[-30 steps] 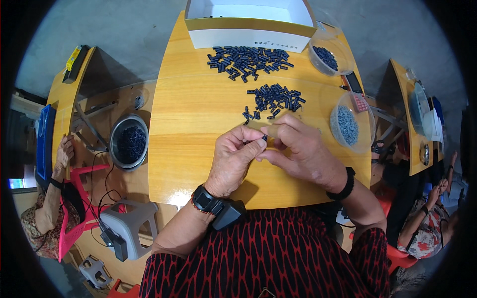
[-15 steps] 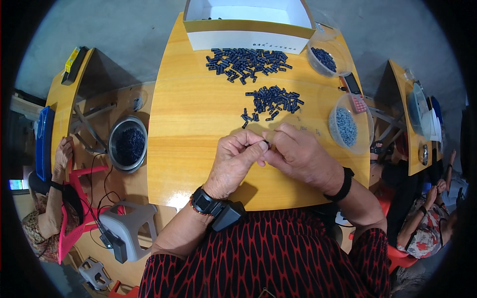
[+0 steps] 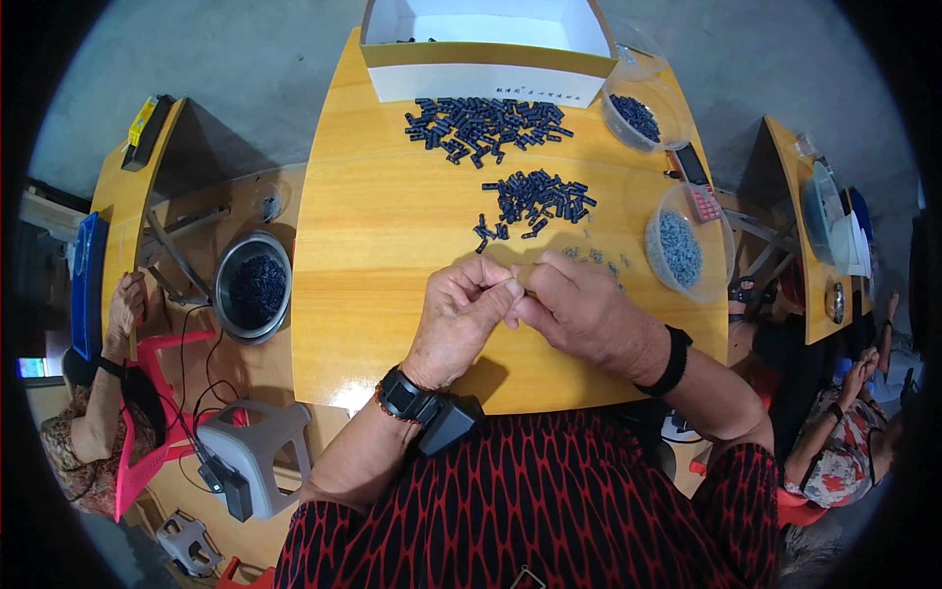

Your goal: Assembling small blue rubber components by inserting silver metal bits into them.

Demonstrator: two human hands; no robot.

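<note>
At a wood-grain table (image 3: pixel 373 294), a person's left hand (image 3: pixel 456 314) and right hand (image 3: pixel 599 309) are meeting at the fingertips near the closest edge. Thumbs and forefingers are pinching tightly together; whether a piece is sitting between them cannot be told, as the fingers (image 3: pixel 496 302) are covering the spot. Just beyond the left fingertips, a few loose pieces (image 3: pixel 480 245) are lying at the fringe of a smaller heap of dark tubular pieces (image 3: pixel 540 199). A larger heap (image 3: pixel 481 126) is spreading farther off, before a white box (image 3: pixel 461 84) with a gold-coloured band. Across its white side, dark lettering (image 3: pixel 538 95) is running in one row (small characters, set toward the right-hand end). Small pale bits (image 3: pixel 597 257) are lying scattered beyond the right knuckles, near a clear bowl (image 3: pixel 718 260) that is holding grey-blue pieces. Another clear bowl (image 3: pixel 673 123), with dark pieces inside, is standing farther back. Between the bowls, a dark-faced device (image 3: pixel 691 165) with pink keys is lying, its markings too small to read.
</note>
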